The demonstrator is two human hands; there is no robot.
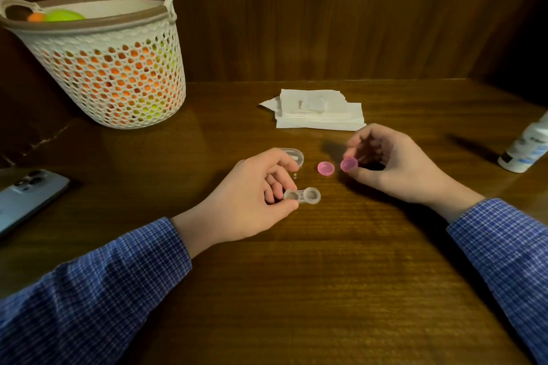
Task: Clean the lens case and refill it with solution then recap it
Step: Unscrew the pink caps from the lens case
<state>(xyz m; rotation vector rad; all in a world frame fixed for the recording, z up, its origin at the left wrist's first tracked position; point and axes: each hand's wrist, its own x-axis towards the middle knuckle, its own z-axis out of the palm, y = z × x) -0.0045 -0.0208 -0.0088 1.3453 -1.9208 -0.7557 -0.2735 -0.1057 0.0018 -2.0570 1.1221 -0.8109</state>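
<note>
Case (302, 196) pinched by left hand (252, 192); pink cap (348, 164) pinched by right hand (394, 163); second cap (325, 168) beyond case, on table (326, 275).

Dark wooden table (326, 290), basket (118, 83), phone (26, 195), tissues (320, 111), bottle (525, 148), pink cap (325, 168)

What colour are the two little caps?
Pink, both caps: one on the table, one held by the right hand; head view.
</note>
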